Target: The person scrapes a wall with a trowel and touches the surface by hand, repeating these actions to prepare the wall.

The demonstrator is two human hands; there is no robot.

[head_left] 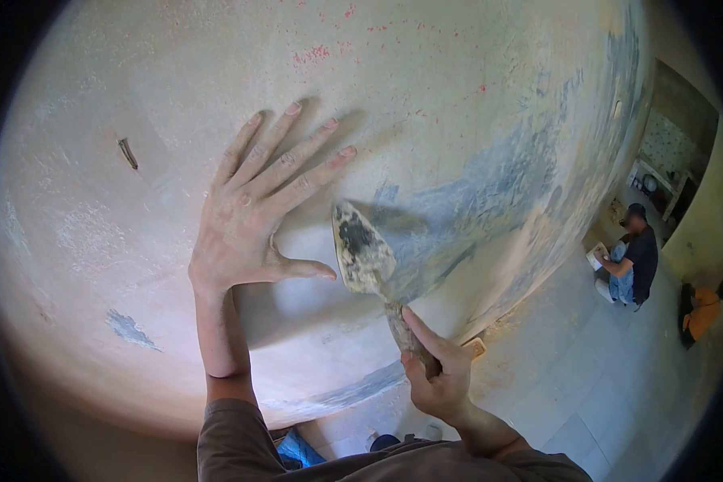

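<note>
My left hand [249, 201] is spread against the wall [217, 56], fingers apart and thumb pointing right. Nothing is in it. My right hand [442, 373] grips the handle of a pointed trowel [365, 249]. Its blade is stained with pale and dark patches and points up, close to the wall and just right of my left thumb. The wall is dusty and pale, with a broad grey-blue patch [490, 193] of bared or smeared coating to the right of the blade. Small red specks [312, 55] mark its upper part.
A nail-like metal piece [127, 153] sticks out of the wall at left. On the tiled floor [554, 377] at right a person [636, 261] crouches, holding a pale object. An orange item [701, 315] lies behind them. Blue material [300, 450] is near my feet.
</note>
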